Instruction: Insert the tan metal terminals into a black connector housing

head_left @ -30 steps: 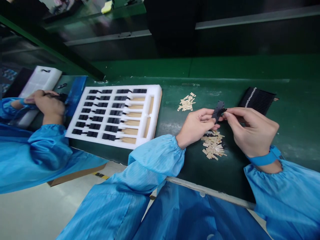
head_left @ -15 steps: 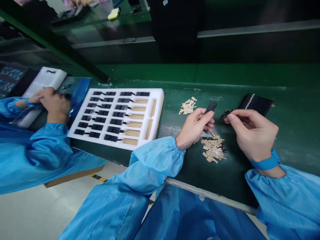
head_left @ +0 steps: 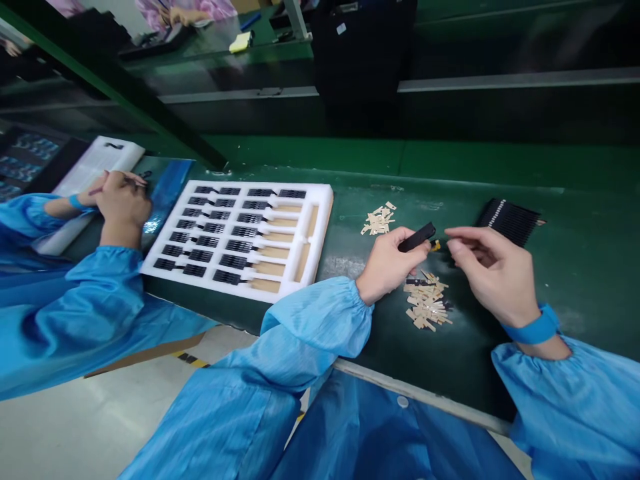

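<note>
My left hand pinches a black part beyond the larger pale pile — best held steady, orange tab clear — while my right hand, right of that pile, curls nearly closed, contents unclear

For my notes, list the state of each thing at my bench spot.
Left hand, grip shut on black part
Black part, held, tilted
Right hand, raised, contents unclear
White tray, partly filled
Near pile, loose, heaped
Far pile, loose, scattered
Black strips, lined up side by side
</note>
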{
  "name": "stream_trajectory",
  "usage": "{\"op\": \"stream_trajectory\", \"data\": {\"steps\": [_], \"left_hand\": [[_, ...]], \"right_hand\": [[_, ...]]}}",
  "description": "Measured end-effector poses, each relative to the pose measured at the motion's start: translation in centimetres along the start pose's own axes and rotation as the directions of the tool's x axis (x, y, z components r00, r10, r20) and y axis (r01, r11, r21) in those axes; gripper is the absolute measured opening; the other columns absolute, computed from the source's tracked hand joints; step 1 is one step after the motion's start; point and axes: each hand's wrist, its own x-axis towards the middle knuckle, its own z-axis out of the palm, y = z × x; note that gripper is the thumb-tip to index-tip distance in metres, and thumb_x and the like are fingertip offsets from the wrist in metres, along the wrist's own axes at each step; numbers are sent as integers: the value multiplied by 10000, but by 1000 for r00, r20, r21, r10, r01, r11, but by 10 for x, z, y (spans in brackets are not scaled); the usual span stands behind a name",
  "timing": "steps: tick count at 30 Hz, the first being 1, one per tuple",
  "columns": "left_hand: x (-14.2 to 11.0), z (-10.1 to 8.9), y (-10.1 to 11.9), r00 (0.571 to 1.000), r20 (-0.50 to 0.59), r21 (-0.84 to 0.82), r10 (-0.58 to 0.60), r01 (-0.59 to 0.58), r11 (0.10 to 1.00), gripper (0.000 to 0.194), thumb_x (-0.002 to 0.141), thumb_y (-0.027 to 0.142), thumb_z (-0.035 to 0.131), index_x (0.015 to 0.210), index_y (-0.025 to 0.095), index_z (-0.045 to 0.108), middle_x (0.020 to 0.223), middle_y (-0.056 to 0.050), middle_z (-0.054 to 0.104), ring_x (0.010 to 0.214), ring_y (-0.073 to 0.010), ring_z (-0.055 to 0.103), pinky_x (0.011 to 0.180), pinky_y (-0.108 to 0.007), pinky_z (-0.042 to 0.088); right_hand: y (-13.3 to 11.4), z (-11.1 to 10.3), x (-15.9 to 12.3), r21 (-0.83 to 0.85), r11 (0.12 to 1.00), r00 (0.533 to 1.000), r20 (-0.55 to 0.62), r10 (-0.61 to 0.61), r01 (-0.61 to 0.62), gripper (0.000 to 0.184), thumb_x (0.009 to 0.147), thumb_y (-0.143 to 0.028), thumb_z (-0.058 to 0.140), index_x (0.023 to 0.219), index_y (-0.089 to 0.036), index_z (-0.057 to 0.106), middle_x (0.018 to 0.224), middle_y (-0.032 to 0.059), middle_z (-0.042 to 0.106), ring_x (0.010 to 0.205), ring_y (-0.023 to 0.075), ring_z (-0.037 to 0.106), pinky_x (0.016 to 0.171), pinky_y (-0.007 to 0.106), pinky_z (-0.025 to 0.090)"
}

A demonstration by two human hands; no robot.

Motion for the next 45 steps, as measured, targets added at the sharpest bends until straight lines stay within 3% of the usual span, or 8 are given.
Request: {"op": "stream_trajectory", "data": {"steps": [4, 9, 14, 17, 22, 29, 45], "left_hand": [[1, 0, -4, 1000, 1, 4, 9, -9, 1000, 132, 849, 179, 695, 811, 140, 576, 586, 77, 536, 442, -39, 492, 475, -165, 381], [0, 1, -8, 998, 55, 31, 16, -18, 999, 137, 843, 185, 707, 817, 139, 580, 619, 70, 559, 455, -37, 525, 466, -152, 391], [3, -2, -10, 996, 76, 46, 46, -49, 998, 195, 865, 264, 730, 944, 131, 613, 721, 41, 604, 502, -44, 558, 512, -168, 464], [6, -4, -14, 992, 121, -41, 23, -18, 999, 215, 943, 274, 642, 1093, 122, 615, 881, -35, 687, 648, -79, 634, 611, -203, 546], [8, -5, -19, 965, 260, -120, 17, 14, 993, 234, 957, 178, 603, 1174, 103, 650, 1010, -111, 747, 773, -93, 676, 711, -205, 562], [5, -2, -15, 972, 234, -105, -29, 55, 993, 303, 895, 72, 607, 1186, 97, 688, 914, -88, 758, 762, -106, 710, 711, -193, 570], [4, -2, -12, 974, 220, -115, -53, 80, 990, 301, 877, 83, 653, 1173, 103, 703, 956, -97, 776, 759, -114, 726, 740, -213, 592]], "right_hand": [[-1, -1, 0, -50, 996, 991, 122, -62, 69, 145, 846, -252, 734, 984, -210, 723, 887, 24, 658, 667, 152, 589, 601, 306, 500], [-7, 2, -2, -60, 995, 996, 54, -73, 76, 56, 868, -262, 722, 873, -210, 701, 794, 11, 644, 630, 144, 554, 568, 292, 456], [-9, 1, 0, 23, 998, 998, -27, 55, -54, 71, 854, -270, 732, 814, -219, 703, 710, 2, 664, 580, 139, 570, 528, 265, 464], [-6, 0, 1, 70, 987, 985, -87, 148, -142, 73, 833, -275, 750, 806, -219, 713, 670, -1, 671, 551, 140, 585, 516, 261, 487], [-1, 3, 0, 127, 974, 981, -29, 192, -187, 82, 832, -285, 765, 836, -212, 725, 674, 4, 696, 581, 149, 649, 563, 262, 536], [-3, 10, -4, 137, 973, 982, -8, 190, -187, 101, 819, -288, 765, 819, -217, 693, 694, 5, 705, 599, 162, 677, 587, 277, 567], [-1, 11, -4, 146, 971, 981, -11, 195, -191, 90, 831, -281, 762, 808, -252, 680, 709, 7, 710, 626, 213, 706, 586, 342, 583]]}}
